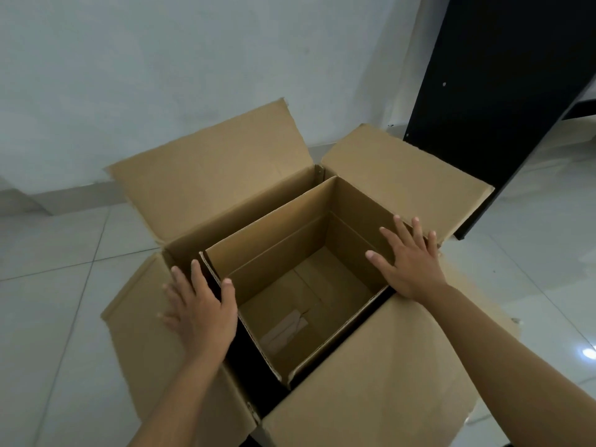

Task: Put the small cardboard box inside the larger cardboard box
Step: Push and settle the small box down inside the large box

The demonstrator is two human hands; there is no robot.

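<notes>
Pale glossy floor tiles [64, 285] meet a plain white wall [161, 59], with a tall black panel [500, 91] standing far right. On the floor sits the larger brown cardboard box [371, 366], its four flaps folded outward. The small brown cardboard box [290, 246], open-topped and empty, already sits inside it, pushed toward the far right corner, leaving dark gaps along the near and left sides. My left hand [201, 312] rests flat on the left flap, thumb touching the small box's rim. My right hand [409, 262] hovers spread at the right edge. Neither grasps anything.
</notes>
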